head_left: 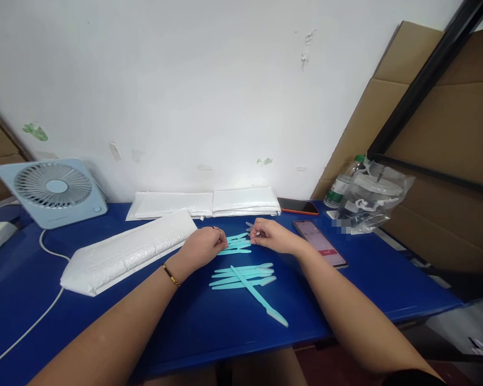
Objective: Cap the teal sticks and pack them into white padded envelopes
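head view: both hands (203, 247) (271, 236) pinching about four teal razors (237, 244), five more razors (245, 276) nearby, two phones (320, 242)

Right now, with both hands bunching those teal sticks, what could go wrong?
1. The left hand and right hand pinch the held teal sticks only at their ends, so the bundle may splay or slip.
2. One long stick lies across the loose pile, pointing at the table edge; a forearm brush could knock it off.
3. The phone sits close beside the right wrist and could get nudged.
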The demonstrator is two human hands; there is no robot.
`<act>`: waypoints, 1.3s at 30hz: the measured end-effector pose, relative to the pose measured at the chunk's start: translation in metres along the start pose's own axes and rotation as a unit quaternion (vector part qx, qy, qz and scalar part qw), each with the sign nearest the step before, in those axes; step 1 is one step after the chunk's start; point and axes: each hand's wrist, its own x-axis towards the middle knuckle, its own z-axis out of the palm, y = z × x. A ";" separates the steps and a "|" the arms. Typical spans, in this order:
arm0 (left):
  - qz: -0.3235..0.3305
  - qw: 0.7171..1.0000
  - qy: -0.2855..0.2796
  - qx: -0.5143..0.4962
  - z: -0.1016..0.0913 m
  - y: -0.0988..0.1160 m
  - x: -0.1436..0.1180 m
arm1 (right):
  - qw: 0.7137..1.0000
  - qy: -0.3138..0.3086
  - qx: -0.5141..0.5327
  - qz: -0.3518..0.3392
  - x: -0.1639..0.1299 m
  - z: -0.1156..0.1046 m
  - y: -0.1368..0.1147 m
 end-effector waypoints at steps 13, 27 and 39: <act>0.074 0.993 -0.046 -0.085 -0.004 0.016 -0.008 | 0.988 -0.150 0.047 0.010 -0.018 -0.026 -0.016; 0.053 0.994 -0.049 -0.079 0.006 0.032 -0.011 | 0.996 -0.087 0.004 -0.016 -0.011 -0.010 -0.031; -0.035 0.999 0.022 -0.015 0.001 0.006 -0.004 | 0.996 0.008 0.031 0.089 -0.008 -0.016 0.005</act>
